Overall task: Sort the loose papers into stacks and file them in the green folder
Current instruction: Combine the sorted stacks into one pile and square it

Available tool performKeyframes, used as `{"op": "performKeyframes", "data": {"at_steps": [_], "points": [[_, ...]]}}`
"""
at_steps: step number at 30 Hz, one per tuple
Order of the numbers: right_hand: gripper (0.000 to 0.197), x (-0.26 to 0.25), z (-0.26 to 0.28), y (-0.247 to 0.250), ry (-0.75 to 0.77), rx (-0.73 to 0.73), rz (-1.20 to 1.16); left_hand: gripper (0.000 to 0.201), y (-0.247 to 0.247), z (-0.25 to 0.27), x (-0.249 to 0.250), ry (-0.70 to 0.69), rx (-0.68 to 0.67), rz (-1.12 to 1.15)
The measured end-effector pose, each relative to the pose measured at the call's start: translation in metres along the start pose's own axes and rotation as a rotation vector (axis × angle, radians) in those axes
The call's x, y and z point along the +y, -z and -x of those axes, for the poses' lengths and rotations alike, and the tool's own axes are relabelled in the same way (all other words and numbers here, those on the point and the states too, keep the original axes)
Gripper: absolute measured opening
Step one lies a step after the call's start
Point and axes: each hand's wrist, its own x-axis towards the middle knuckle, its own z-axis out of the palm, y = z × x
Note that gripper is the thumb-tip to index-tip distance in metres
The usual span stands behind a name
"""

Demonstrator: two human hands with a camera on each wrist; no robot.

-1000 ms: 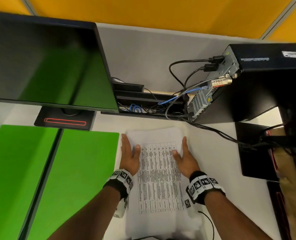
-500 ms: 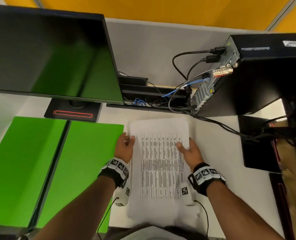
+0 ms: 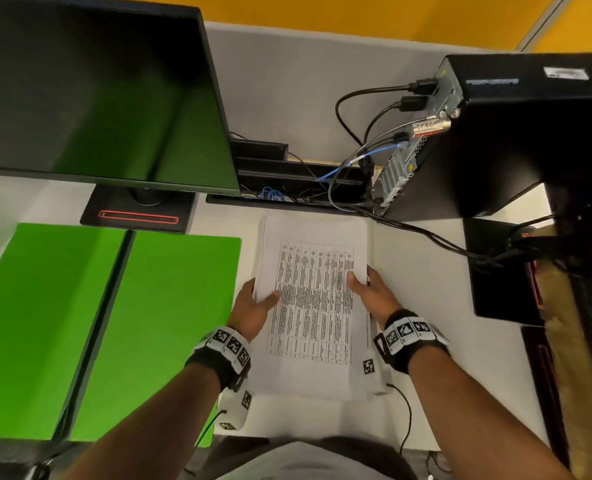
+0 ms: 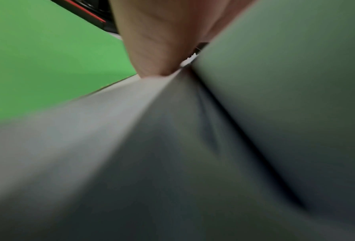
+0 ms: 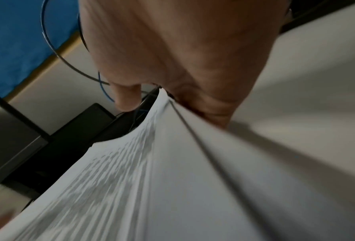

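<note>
- Closest to the person, the near end of the paper stack [image 3: 313, 306] sits just past the desk's front edge, between the two forearms.
- The left hand [image 3: 253, 311] has the stack's left edge pinched, thumb on top of the printed table, fingers tucked underneath.
- The right hand [image 3: 370, 292] does the same on the right edge, thumb on the top sheet, fingers below. The right wrist view shows the sheets fanned a bit under that thumb.
- So the stack is held between both hands, roughly mid-length, with the far half sticking out past the grips.
- The green folder [image 3: 169, 323] lies open flat just left of the stack.
- Further back are a monitor [image 3: 97, 91] and a black computer tower [image 3: 516, 133] with cables.
</note>
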Motion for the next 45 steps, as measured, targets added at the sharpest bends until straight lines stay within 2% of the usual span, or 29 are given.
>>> {"op": "performKeyframes", "data": {"at_steps": [4, 6, 9, 11, 14, 15, 17, 20, 24, 27, 29, 31, 33, 35, 39, 40, 42, 45], "points": [[0.063, 0.009, 0.008, -0.015, -0.008, 0.091, 0.117, 0.072, -0.009, 0.006, -0.001, 0.001, -0.05, 0.054], [0.062, 0.011, 0.004, -0.017, -0.015, 0.115, 0.152, 0.084, -0.014, 0.009, -0.002, -0.002, -0.038, -0.026], [0.056, 0.011, 0.003, -0.012, 0.02, 0.121, 0.194, 0.09, -0.015, 0.01, -0.002, 0.015, -0.026, -0.07], [0.05, 0.007, 0.008, -0.008, 0.078, 0.11, 0.175, 0.082, -0.01, 0.009, 0.0, 0.049, -0.028, 0.022], [0.038, 0.0, 0.02, -0.008, 0.161, 0.064, 0.131, 0.046, 0.003, 0.007, 0.0, 0.008, -0.055, 0.044], [0.035, -0.004, 0.025, -0.009, 0.188, 0.051, 0.115, 0.04, 0.006, 0.009, 0.003, 0.0, -0.052, 0.083], [0.034, -0.016, 0.038, -0.012, 0.248, 0.025, 0.069, 0.044, 0.014, 0.013, 0.014, 0.005, -0.032, 0.215], [0.034, -0.043, 0.059, -0.015, 0.37, 0.017, 0.011, 0.052, 0.025, 0.026, 0.038, -0.134, 0.015, 0.29], [0.027, -0.079, 0.08, -0.016, 0.56, 0.153, -0.083, 0.053, 0.03, 0.049, 0.079, -0.409, 0.123, 0.289], [0.036, -0.09, 0.092, -0.019, 0.706, 0.248, -0.183, 0.054, 0.026, 0.058, 0.095, -0.56, 0.184, 0.307], [0.038, -0.086, 0.095, -0.022, 0.748, 0.275, -0.224, 0.052, 0.021, 0.061, 0.093, -0.58, 0.18, 0.303], [0.035, -0.077, 0.096, -0.022, 0.72, 0.254, -0.218, 0.052, 0.017, 0.063, 0.084, -0.556, 0.13, 0.297], [0.041, -0.072, 0.097, -0.016, 0.678, 0.232, -0.185, 0.069, 0.021, 0.062, 0.08, -0.561, 0.071, 0.281], [0.045, -0.079, 0.1, -0.003, 0.694, 0.258, -0.196, 0.083, 0.035, 0.058, 0.092, -0.645, 0.053, 0.274], [0.067, -0.103, 0.102, 0.016, 0.771, 0.277, -0.236, 0.059, 0.054, 0.054, 0.141, -0.846, 0.052, 0.299], [0.064, -0.109, 0.1, 0.015, 0.769, 0.275, -0.245, 0.052, 0.052, 0.053, 0.15, -0.861, 0.071, 0.283], [0.043, -0.117, 0.096, 0.007, 0.775, 0.296, -0.297, 0.036, 0.04, 0.052, 0.16, -0.844, 0.126, 0.31], [0.03, -0.125, 0.098, -0.012, 0.773, 0.352, -0.397, 0.025, 0.02, 0.06, 0.162, -0.858, 0.196, 0.369]]}}
